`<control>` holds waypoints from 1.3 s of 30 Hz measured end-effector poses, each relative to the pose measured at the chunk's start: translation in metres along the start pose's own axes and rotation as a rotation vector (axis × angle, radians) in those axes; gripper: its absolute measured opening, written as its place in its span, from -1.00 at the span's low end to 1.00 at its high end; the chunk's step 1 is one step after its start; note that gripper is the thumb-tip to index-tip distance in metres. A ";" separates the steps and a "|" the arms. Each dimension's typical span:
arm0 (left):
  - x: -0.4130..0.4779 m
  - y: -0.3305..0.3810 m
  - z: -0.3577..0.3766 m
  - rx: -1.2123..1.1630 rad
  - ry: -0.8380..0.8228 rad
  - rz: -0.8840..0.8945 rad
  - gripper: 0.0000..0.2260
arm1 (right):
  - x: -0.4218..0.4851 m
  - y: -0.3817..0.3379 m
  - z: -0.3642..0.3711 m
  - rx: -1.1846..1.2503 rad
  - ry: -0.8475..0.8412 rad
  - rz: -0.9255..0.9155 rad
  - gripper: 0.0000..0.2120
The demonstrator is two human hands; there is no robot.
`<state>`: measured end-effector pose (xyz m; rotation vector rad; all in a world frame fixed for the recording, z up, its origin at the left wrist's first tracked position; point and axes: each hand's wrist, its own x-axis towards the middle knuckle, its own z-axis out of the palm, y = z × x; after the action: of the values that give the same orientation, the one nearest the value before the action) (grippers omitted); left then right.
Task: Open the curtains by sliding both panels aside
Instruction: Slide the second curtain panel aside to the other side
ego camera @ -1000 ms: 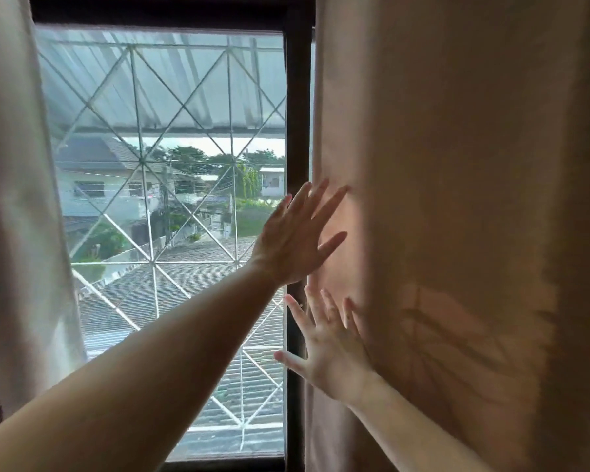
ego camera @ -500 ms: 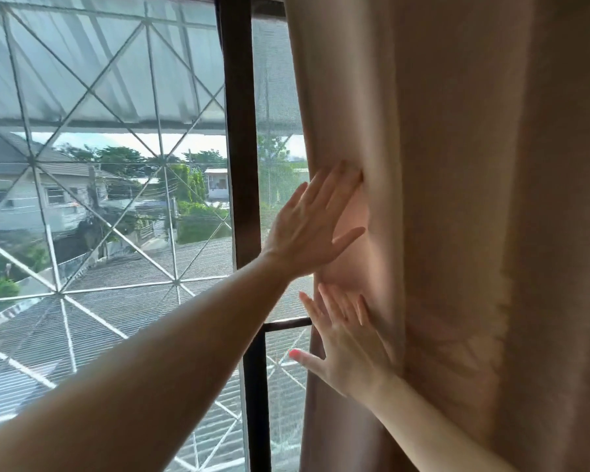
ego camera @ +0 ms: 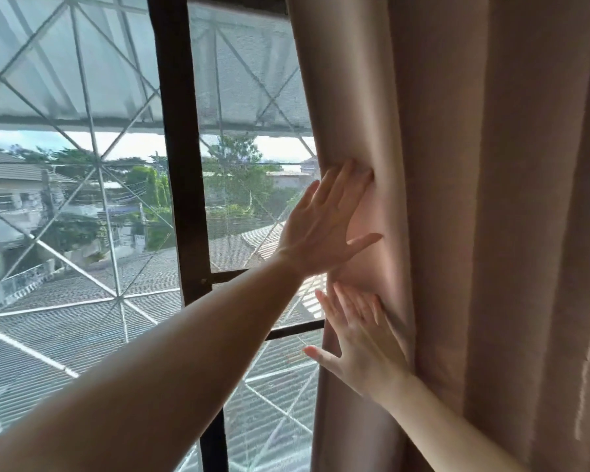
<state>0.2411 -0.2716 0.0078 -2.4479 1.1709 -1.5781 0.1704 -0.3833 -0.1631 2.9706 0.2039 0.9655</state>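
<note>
The right curtain panel (ego camera: pixel 474 199), beige-pink cloth in vertical folds, fills the right half of the view. My left hand (ego camera: pixel 321 226) lies flat against its left edge, fingers spread and pointing up, the fingertips pressing a dent into the cloth. Just below it my right hand (ego camera: pixel 361 345) also lies flat on the same edge, fingers apart, tips tucked against a fold. Neither hand closes around the cloth. The left curtain panel is out of view.
A dark window frame post (ego camera: pixel 181 165) stands left of centre, with a crossbar (ego camera: pixel 246 275) meeting the curtain edge. Behind the glass are a white diagonal metal grille (ego camera: pixel 99 165), an awning, roofs, houses and trees.
The right panel's edge has shifted to the right with both flat hands against it, uncovering more glass right of the frame post. The view has turned right, so the left panel has left it.
</note>
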 end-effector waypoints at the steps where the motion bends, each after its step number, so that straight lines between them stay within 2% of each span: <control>1: 0.005 0.005 0.002 -0.006 0.009 0.007 -0.09 | 0.000 0.007 -0.001 0.014 -0.003 -0.002 -0.08; 12: 0.057 0.089 0.038 -0.026 0.053 -0.026 -0.02 | -0.019 0.113 -0.015 -0.020 -0.003 -0.061 -0.05; 23: 0.106 0.163 0.059 -0.007 -0.026 -0.075 0.03 | -0.043 0.207 -0.028 0.013 -0.018 -0.084 -0.06; 29: 0.131 0.193 0.071 -0.037 -0.047 -0.077 0.08 | -0.050 0.244 -0.031 0.051 -0.010 -0.053 -0.07; 39: 0.178 0.233 0.111 -0.148 0.043 -0.019 0.22 | -0.047 0.305 -0.025 -0.021 0.014 0.038 -0.07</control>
<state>0.2312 -0.5849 0.0047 -2.5331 1.3204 -1.6124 0.1546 -0.6927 -0.1553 2.9596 0.1377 0.9869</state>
